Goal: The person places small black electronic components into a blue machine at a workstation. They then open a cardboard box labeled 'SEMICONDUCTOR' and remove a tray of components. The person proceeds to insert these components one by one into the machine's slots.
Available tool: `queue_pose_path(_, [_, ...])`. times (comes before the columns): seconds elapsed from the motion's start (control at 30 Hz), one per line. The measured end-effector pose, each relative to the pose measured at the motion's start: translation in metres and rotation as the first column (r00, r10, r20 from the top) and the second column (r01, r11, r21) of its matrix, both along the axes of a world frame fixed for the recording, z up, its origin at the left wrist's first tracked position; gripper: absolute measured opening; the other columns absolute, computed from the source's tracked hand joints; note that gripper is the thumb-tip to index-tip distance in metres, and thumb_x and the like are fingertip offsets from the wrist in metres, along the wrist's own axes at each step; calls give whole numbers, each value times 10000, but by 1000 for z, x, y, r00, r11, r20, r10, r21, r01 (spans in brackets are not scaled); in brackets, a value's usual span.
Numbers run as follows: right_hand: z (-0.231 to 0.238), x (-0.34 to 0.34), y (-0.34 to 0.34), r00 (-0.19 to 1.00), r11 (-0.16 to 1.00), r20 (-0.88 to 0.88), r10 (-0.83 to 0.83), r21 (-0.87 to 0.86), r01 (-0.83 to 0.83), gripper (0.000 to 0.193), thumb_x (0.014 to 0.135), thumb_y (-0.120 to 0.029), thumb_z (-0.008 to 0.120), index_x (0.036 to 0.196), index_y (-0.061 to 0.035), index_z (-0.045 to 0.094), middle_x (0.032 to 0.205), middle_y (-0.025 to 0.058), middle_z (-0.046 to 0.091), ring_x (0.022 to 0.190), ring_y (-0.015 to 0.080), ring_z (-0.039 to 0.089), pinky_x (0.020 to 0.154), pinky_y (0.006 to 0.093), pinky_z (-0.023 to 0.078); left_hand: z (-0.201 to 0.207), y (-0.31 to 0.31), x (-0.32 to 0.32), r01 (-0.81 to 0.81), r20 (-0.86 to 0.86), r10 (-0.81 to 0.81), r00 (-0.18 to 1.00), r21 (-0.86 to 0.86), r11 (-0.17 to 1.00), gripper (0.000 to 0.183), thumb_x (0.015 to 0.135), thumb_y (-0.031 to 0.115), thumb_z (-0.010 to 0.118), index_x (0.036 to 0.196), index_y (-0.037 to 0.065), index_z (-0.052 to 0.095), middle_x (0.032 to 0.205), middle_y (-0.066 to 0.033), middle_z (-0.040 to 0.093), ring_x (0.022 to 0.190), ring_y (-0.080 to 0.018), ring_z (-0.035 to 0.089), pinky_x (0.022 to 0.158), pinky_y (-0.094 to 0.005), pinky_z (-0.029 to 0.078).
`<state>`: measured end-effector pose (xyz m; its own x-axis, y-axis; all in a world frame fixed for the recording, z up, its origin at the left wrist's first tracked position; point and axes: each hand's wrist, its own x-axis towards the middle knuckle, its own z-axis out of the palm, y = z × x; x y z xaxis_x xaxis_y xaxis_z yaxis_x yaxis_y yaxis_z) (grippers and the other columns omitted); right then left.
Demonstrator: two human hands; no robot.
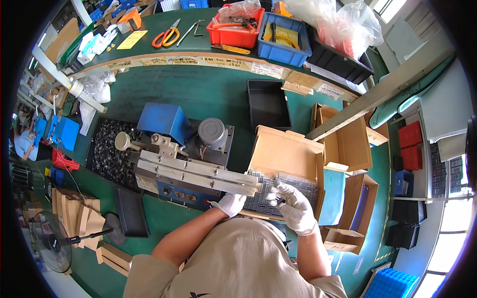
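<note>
Both of my hands wear white gloves. My left hand (230,204) is at the near side of the metal rail (198,173), by its right end; its fingers are partly hidden. Over the open cardboard box (283,149), my right hand (297,208) has its fingers bent together around something small and dark, too small to name. Tight rows of thin grey parts (305,188) fill the box's near portion. The rail belongs to a bench machine with a blue housing (161,121) and a round grey motor (211,131).
Loose small black pieces (110,149) lie in a tray left of the machine. Behind the box stands a black tray (269,104). Open cartons (348,141) stand to the right. A raised shelf holds pliers (166,37), a red bin (233,35) and a blue bin (284,54).
</note>
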<state>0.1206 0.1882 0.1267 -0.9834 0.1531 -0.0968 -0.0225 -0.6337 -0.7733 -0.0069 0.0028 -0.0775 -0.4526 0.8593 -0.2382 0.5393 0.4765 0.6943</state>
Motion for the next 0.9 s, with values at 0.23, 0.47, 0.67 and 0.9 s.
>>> queue_pose_path(0.23, [7,1,-3,999,991,-28,18,-134,-21,529,891,93,621,1395,-30,518,1360,163,584,1178,258,604,981,373,497,-50,-3,6,-131,274,72,959,206,970,490,1052,91,400,1522,-5,303,1572,-176,330,1459,-274,303,1230,-378,193])
queue_pose_path(0.47, [13,-4,-15,996,953,-3,-89,292,86,305,897,159,575,1162,7,576,1330,223,584,1108,272,642,965,390,519,-35,-3,5,5,-34,-3,999,59,998,453,1065,120,361,1497,-12,341,1557,-173,352,1441,-283,328,1223,-403,205])
queue_pose_path(0.67, [26,-9,-23,972,757,-149,-181,610,234,158,929,135,557,1031,20,596,1208,202,617,1040,237,663,862,356,574,-35,-5,6,34,-86,-32,996,23,999,468,1065,181,323,1477,-35,375,1555,-197,354,1449,-326,317,1233,-449,179])
queue_pose_path(0.9, [33,-2,-14,994,882,-64,-87,459,107,42,936,47,592,922,24,625,1157,200,610,949,245,687,794,338,599,-22,-3,4,41,-118,-35,992,48,998,460,1058,160,355,1473,-36,380,1555,-209,344,1447,-341,314,1229,-470,176])
